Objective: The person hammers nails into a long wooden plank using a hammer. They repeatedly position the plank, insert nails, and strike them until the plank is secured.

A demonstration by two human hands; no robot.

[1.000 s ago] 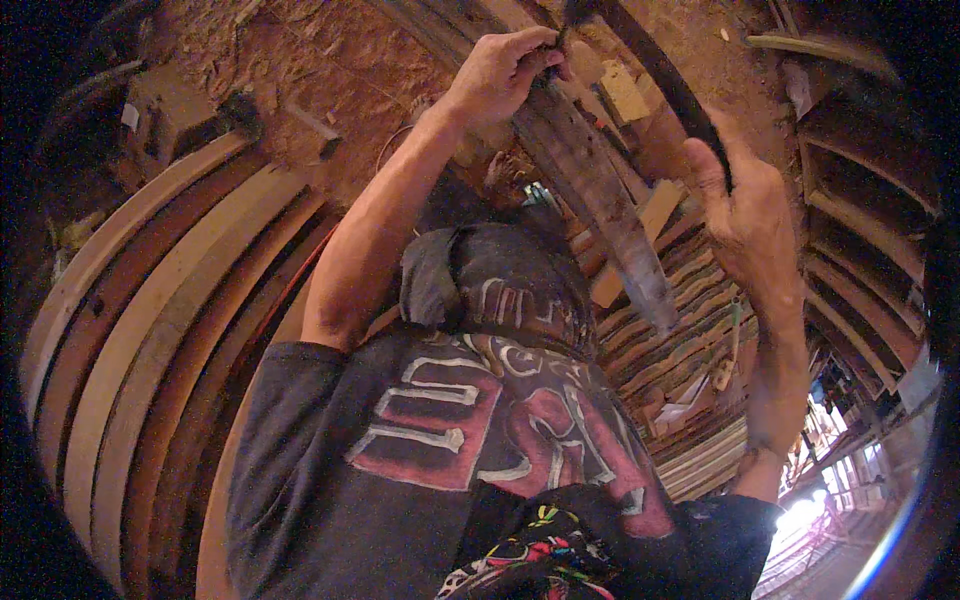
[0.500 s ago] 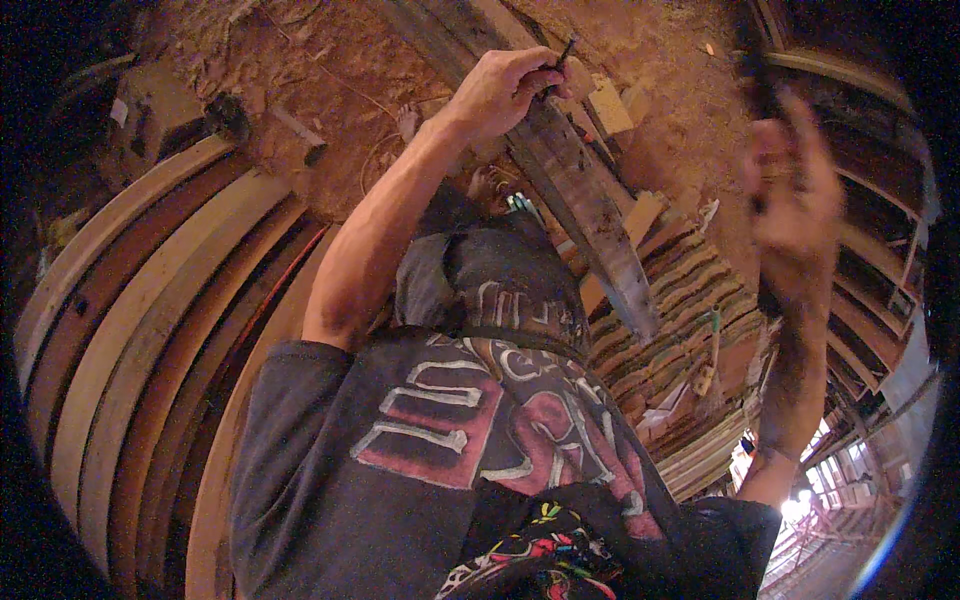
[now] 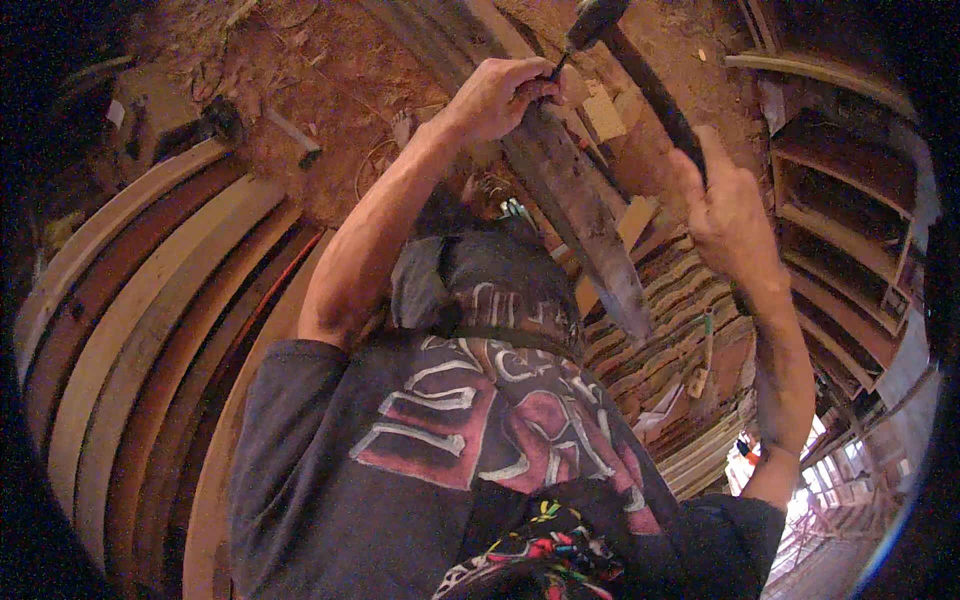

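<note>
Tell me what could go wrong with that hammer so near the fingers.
The hammer might glance off the thin dark tool and strike the bare left hand gripping it just below. The tool could also skid on the wooden beam, or the handle might slip in the right hand.

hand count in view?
2. Left hand: upper middle, holding a thin dark rod over the wooden beam. Right hand: farther right, gripping the hammer. Any others could be hidden in shadow.
</note>
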